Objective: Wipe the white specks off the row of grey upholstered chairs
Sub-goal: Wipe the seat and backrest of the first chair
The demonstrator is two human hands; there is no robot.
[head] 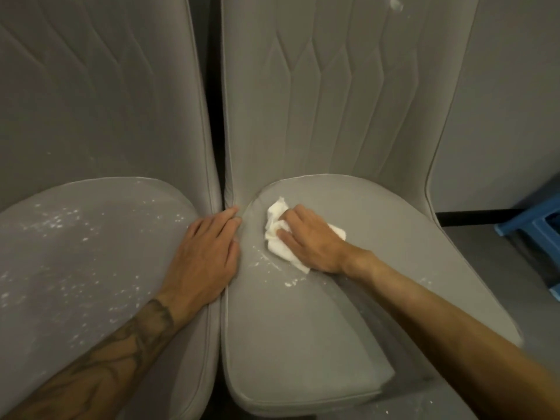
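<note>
Two grey upholstered chairs stand side by side. On the right chair's seat (303,328), my right hand (309,237) presses a crumpled white cloth (277,242) against the back left part of the cushion, fingers curled over it. A few white specks (291,281) lie just in front of the cloth. My left hand (206,253) lies flat with straight fingers on the right edge of the left chair's seat (91,268), at the gap between the chairs. Many white specks (60,221) cover the left seat.
Both quilted backrests rise behind the seats; a white smudge (395,4) marks the top of the right backrest. A blue plastic stool (536,225) stands on the grey floor at the right, near a grey wall (509,116).
</note>
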